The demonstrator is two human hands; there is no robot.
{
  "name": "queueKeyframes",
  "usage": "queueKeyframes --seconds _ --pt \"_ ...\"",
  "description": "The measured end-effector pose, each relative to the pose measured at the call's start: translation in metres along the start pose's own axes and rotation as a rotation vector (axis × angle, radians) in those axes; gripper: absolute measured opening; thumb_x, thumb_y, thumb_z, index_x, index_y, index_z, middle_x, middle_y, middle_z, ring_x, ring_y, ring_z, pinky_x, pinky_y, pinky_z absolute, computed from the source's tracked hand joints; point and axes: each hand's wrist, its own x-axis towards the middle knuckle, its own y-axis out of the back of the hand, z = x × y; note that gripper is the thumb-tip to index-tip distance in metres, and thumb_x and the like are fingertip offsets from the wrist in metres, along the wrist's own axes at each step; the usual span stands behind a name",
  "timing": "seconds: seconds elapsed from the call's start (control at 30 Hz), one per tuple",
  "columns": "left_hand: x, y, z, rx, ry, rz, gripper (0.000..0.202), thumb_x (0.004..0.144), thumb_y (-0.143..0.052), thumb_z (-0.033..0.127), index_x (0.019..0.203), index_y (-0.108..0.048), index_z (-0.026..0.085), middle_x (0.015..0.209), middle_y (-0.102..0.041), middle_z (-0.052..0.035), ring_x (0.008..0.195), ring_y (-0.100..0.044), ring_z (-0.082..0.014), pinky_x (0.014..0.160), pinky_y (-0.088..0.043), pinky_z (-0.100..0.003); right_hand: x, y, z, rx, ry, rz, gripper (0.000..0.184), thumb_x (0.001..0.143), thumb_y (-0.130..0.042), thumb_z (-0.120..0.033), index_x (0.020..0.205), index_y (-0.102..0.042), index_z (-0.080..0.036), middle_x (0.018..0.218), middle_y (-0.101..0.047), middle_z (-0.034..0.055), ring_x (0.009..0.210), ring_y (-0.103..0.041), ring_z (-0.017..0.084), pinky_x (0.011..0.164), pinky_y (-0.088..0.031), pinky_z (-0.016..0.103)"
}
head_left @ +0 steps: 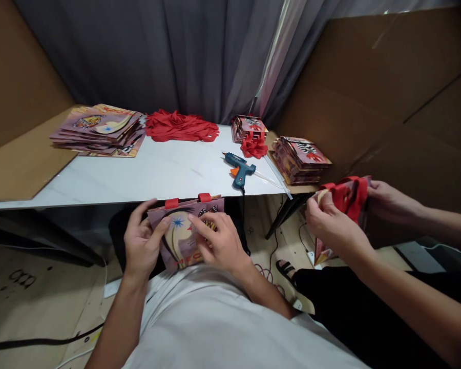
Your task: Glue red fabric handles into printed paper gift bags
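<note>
A small printed paper bag (182, 238) with red ribbon handles at its top rests in front of my lap. My left hand (144, 238) grips its left edge, thumb on the printed front and fingers behind. Over the right part of the front lies my right hand (221, 241), its index finger stretched out against the print and its fingers apart. The bag's lower right part is hidden behind that hand. A blue glue gun (240, 168) with an orange trigger lies on the white table (169, 174) beyond.
Flat printed bags (100, 128) are stacked at the back left, beside a heap of red ribbons (180, 126). Two more stacks stand right, one nearer (301, 159), one behind (249, 125). A co-worker's hands (338, 220) hold another red-handled bag (325, 248). Cardboard walls (399, 92) flank the table.
</note>
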Motion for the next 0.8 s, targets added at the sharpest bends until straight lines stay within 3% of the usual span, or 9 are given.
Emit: queueKeyframes --seconds 0.07,0.17,0.2,0.27,0.37,0.63,0.8 --pt "-0.004 -0.002 0.010 0.087 -0.174 -0.035 0.058 0.086 -0.091 0.038 0.139 -0.068 0.028 0.119 -0.081 -0.0047 0.101 -0.080 -0.0207 0.088 -0.067 -0.031 0.001 0.000 -0.001 -0.001 0.024 -0.049 0.048 0.107 -0.058 -0.024 0.154 -0.066 -0.024 0.119 -0.076 0.0095 0.106 -0.067 0.023 0.091 -0.049 0.039" --pt "-0.014 -0.002 0.031 0.286 -0.398 -0.193 0.011 0.099 -0.073 0.028 0.105 -0.083 0.026 0.136 -0.077 -0.0066 0.121 -0.077 -0.0236 0.103 -0.064 -0.035 0.004 -0.001 -0.004 0.002 0.110 -0.152 0.030 0.110 -0.056 -0.025 0.132 -0.075 -0.021 0.103 -0.078 0.0061 0.095 -0.067 0.020 0.086 -0.044 0.037" --pt "-0.018 -0.002 0.039 0.338 -0.421 -0.259 0.018 0.102 -0.068 0.026 0.097 -0.085 0.025 0.139 -0.076 -0.0065 0.125 -0.076 -0.0243 0.107 -0.063 -0.035 0.005 -0.001 -0.005 0.003 0.140 -0.173 0.026 0.109 -0.056 -0.024 0.124 -0.077 -0.021 0.099 -0.077 0.0057 0.092 -0.066 0.020 0.085 -0.043 0.037" --pt "-0.024 -0.001 0.052 0.371 -0.401 -0.370 0.027 0.105 -0.061 0.025 0.100 -0.088 0.026 0.140 -0.077 -0.0060 0.127 -0.076 -0.0245 0.110 -0.062 -0.035 0.006 -0.001 -0.008 0.010 0.179 -0.184 0.023 0.108 -0.055 -0.023 0.113 -0.077 -0.020 0.099 -0.077 0.0062 0.091 -0.066 0.020 0.085 -0.043 0.038" --pt "-0.028 -0.002 0.064 0.358 -0.375 -0.442 0.023 0.103 -0.066 0.027 0.110 -0.088 0.026 0.136 -0.080 -0.0060 0.128 -0.077 -0.0244 0.111 -0.062 -0.032 0.006 0.000 -0.011 0.044 0.190 -0.184 0.022 0.106 -0.053 -0.022 0.111 -0.075 -0.020 0.106 -0.079 0.0083 0.099 -0.068 0.022 0.086 -0.043 0.038" --pt "-0.025 0.000 0.070 0.392 -0.426 -0.482 0.012 0.097 -0.077 0.027 0.102 -0.087 0.025 0.132 -0.082 -0.0062 0.122 -0.080 -0.0224 0.107 -0.063 -0.028 0.005 0.003 -0.010 0.052 0.214 -0.197 0.021 0.105 -0.052 -0.020 0.106 -0.073 -0.019 0.099 -0.077 0.0070 0.096 -0.068 0.022 0.086 -0.043 0.038" --pt "-0.025 0.002 0.064 0.416 -0.406 -0.469 0.011 0.097 -0.077 0.032 0.095 -0.086 0.026 0.130 -0.083 -0.0052 0.121 -0.080 -0.0224 0.109 -0.062 -0.027 0.007 0.003 -0.011 -0.026 0.225 -0.310 0.020 0.102 -0.057 -0.022 0.112 -0.074 -0.017 0.104 -0.076 0.0086 0.103 -0.066 0.024 0.090 -0.043 0.039"
